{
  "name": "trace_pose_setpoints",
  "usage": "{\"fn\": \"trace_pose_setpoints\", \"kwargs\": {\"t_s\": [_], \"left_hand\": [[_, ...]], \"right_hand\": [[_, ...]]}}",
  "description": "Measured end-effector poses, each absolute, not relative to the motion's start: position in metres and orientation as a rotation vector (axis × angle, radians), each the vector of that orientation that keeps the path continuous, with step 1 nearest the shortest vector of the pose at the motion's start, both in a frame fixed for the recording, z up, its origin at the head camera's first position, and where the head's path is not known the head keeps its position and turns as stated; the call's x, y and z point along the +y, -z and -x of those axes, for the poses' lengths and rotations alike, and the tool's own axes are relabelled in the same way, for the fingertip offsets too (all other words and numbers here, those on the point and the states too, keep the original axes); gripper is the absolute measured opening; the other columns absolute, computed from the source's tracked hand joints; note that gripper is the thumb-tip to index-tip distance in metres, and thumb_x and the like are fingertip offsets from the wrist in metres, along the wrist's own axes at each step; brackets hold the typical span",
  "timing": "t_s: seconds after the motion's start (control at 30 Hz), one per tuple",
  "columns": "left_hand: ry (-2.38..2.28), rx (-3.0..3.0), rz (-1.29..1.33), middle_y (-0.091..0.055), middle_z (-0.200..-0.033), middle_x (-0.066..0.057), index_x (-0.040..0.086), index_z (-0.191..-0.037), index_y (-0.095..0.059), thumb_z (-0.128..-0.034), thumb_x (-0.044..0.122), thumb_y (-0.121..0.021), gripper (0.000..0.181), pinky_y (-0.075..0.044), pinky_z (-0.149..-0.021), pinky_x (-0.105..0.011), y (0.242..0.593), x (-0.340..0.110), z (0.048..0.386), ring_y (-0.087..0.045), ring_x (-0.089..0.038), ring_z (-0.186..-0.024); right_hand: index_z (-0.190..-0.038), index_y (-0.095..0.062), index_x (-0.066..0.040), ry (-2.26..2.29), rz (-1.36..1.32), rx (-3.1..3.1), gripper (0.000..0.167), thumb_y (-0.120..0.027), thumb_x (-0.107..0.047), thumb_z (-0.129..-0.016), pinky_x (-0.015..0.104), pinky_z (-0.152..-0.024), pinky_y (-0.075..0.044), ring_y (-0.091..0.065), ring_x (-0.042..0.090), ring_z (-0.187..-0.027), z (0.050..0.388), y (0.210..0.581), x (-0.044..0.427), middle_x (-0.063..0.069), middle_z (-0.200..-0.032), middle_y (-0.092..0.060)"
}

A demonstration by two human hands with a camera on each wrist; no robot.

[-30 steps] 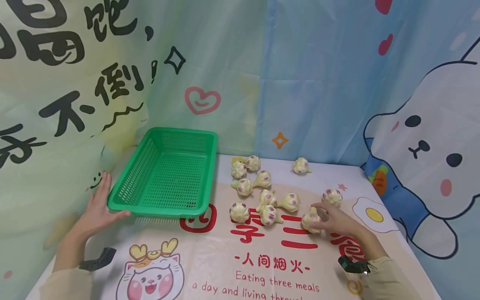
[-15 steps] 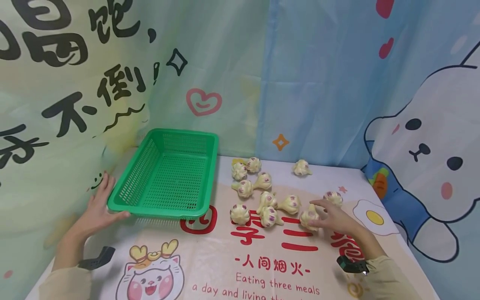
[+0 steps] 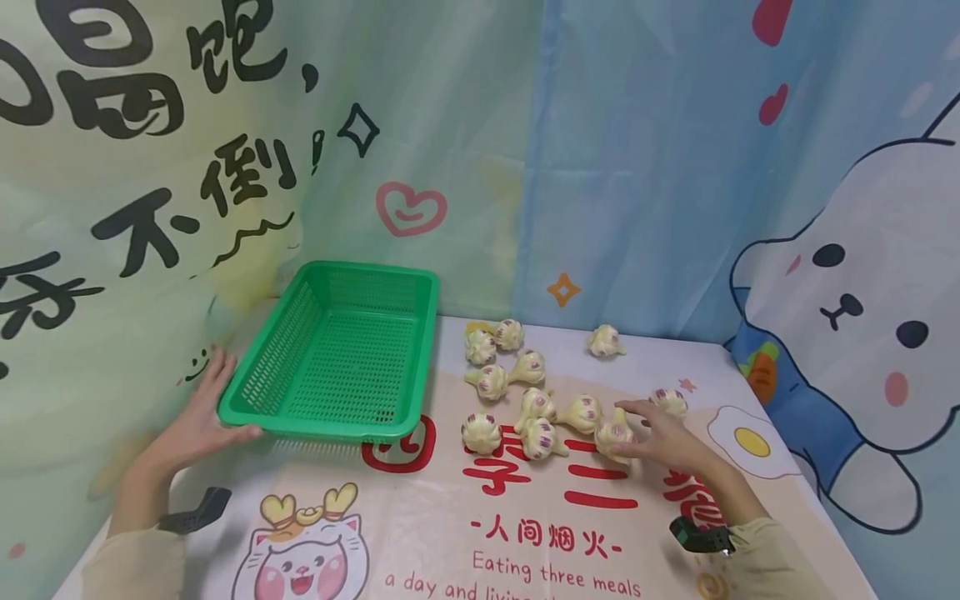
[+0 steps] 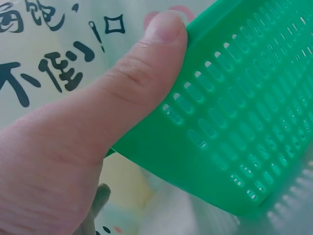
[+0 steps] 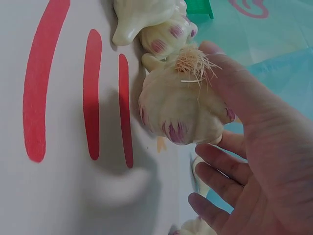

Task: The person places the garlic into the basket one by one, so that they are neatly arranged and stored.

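Note:
My left hand [image 3: 197, 421] rests spread at the near left corner of the green plastic basket [image 3: 251, 350], thumb on its front side and fingers along its left side. In the left wrist view, the straight thumb [image 4: 146, 68] touches the perforated basket wall [image 4: 195, 156]. Toward the right, my right hand [image 3: 663, 437] pinches a garlic bulb [image 3: 613, 435] between thumb and index finger. The right wrist view shows that bulb [image 5: 181, 107] with its root tuft toward the thumb; the other fingers [image 5: 220, 183] are loosely bent and hold nothing.
Several garlic bulbs [image 3: 540, 437] lie grouped right of the basket. One bulb [image 3: 604, 341] lies at the back by the curtain [image 3: 637, 208], another [image 3: 670, 402] just behind my right hand. A printed cloth [image 3: 420, 525] covers the table.
My right hand has shifted slightly left with the garlic bulb, closer to the grouped bulbs. The left hand and basket stay in place; the head view has tilted a little.

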State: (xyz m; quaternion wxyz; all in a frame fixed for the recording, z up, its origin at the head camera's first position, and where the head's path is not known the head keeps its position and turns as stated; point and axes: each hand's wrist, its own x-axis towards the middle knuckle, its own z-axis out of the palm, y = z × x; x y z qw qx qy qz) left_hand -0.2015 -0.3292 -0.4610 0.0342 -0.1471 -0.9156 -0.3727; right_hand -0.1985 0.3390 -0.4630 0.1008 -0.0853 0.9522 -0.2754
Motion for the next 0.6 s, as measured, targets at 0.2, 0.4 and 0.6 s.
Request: {"fn": "trace_pose_setpoints", "kwargs": {"t_s": [0.2, 0.4, 0.6], "left_hand": [[1.179, -2.860, 0.448, 0.021, -0.157, -0.018, 0.008, -0.152, 0.009, -0.0715, 0.027, -0.079, 0.121, -0.010, -0.097, -0.078, 0.457, -0.331, 0.202, 0.015, -0.049, -0.141], [1.216, -2.897, 0.436, 0.020, -0.156, -0.022, 0.007, -0.152, 0.012, -0.0725, 0.024, -0.078, 0.121, -0.012, -0.096, -0.078, 0.453, -0.331, 0.202, 0.012, -0.052, -0.140], [1.236, -2.912, 0.440, 0.018, -0.156, -0.025, 0.007, -0.151, 0.013, -0.0729, 0.023, -0.078, 0.121, -0.012, -0.096, -0.078, 0.450, -0.331, 0.204, 0.011, -0.053, -0.139]], "right_hand": [[-0.142, -0.041, -0.007, 0.811, 0.276, 2.840, 0.087, -0.074, -0.051, -0.075, 0.060, -0.092, -0.044, -0.039, 0.048, -0.127, 0.200, 0.460, 0.334, 0.023, -0.145, -0.038], [-0.143, -0.038, -0.006, 0.855, 0.283, 2.850, 0.085, -0.073, -0.048, -0.078, 0.059, -0.092, -0.045, -0.040, 0.050, -0.126, 0.201, 0.456, 0.332, 0.024, -0.146, -0.036], [-0.144, -0.035, -0.005, 0.919, 0.271, 2.853, 0.085, -0.072, -0.045, -0.080, 0.059, -0.093, -0.044, -0.039, 0.051, -0.126, 0.202, 0.455, 0.332, 0.025, -0.146, -0.035]]}}
